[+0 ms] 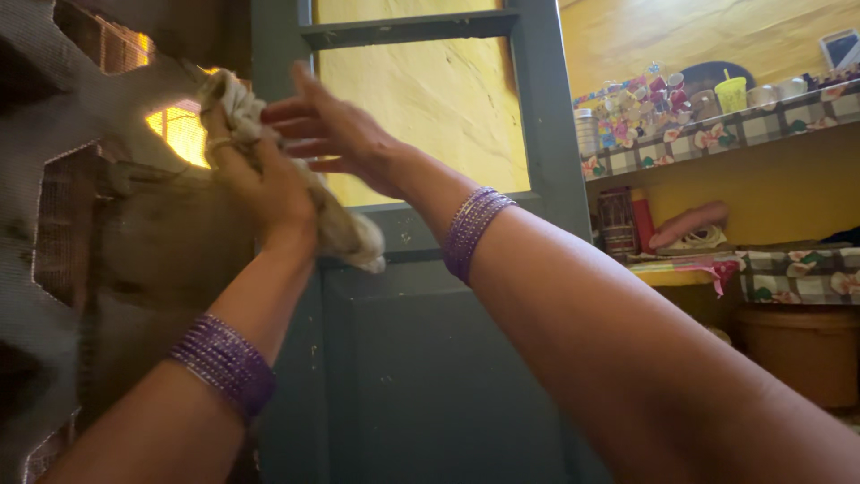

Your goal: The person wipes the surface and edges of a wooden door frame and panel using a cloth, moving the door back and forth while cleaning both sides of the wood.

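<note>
The left hand (260,170), in the upper left of the frame, is closed in a fist around a crumpled off-white cloth (336,224); the cloth's top bunches above the knuckles at upper left and its loose end hangs down past the wrist toward the centre. The right hand (336,134), just right of it at upper centre, is spread open with fingers extended leftward, the fingertips at or just beside the upper part of the cloth; contact cannot be confirmed, and it grips nothing. Both forearms rise from the bottom edge, each carrying a stack of purple bangles (224,363), the left set at lower left, the right set near centre. Behind the hands stands a grey-green door (421,358) with a solid lower panel and a yellowish pane above. To the left of the hands, a worn mesh screen (36,134) fills the left edge, with a bright yellow opening (184,133) showing just beside the held cloth. At upper right, a shelf (761,125) lined with a checked, flowered covering carries small colourful items and a yellow-green cup (731,92). Below it, a second shelf (788,269) with similar covering holds a red bottle (641,220) and pink folded items. A brown pot (797,350) sits at lower right.
</note>
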